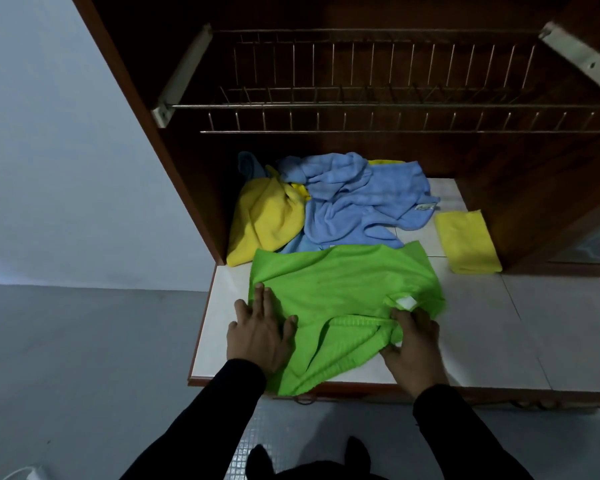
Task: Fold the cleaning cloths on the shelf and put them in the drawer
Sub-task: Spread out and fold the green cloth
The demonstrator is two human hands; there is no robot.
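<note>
Flattening comes first: left hand (pixel 257 336), fingers straight, presses the green cloth (pixel 340 296) at the shelf's (pixel 482 327) front edge; right hand (pixel 414 344) pinches its near hem and should pull it taut, square.

Nothing here can be read. The green cloth (pixel 343 289) carries a small white tag (pixel 406 302) at its near right corner, just beside the right hand (pixel 413 344), but the tag's face looks blank from where I stand. The blue cloth (pixel 364 199) has a little label (pixel 424 207) at its right edge with a greenish mark on it; any print there is too small and blurred to make out. No words, numbers or brand marks show on the other cloths or on the cupboard.
</note>
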